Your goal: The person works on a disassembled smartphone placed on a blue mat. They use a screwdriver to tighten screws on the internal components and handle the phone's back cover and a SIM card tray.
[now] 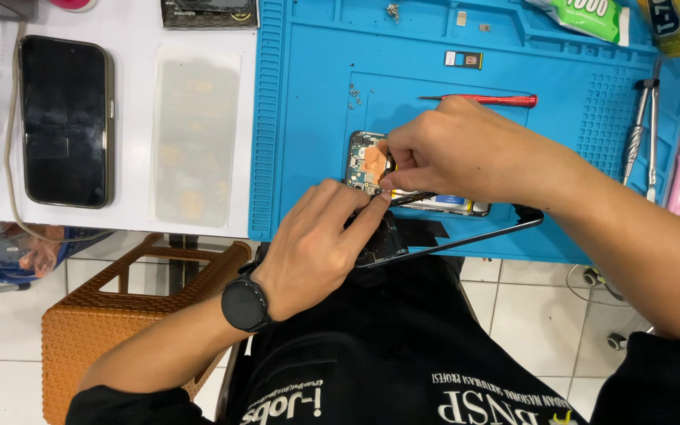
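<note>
both hands pinch at the opened phone on the blue mat's near edge: left hand from below, right hand from above (red screwdriver lies just beyond).

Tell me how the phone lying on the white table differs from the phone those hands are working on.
The black phone is closed, its dark screen facing up; the opened phone shows its circuit board. The black phone lies untouched on the white table; the opened phone sits on the blue mat, with the left hand and right hand pinching at it. Both lie flat.
</note>
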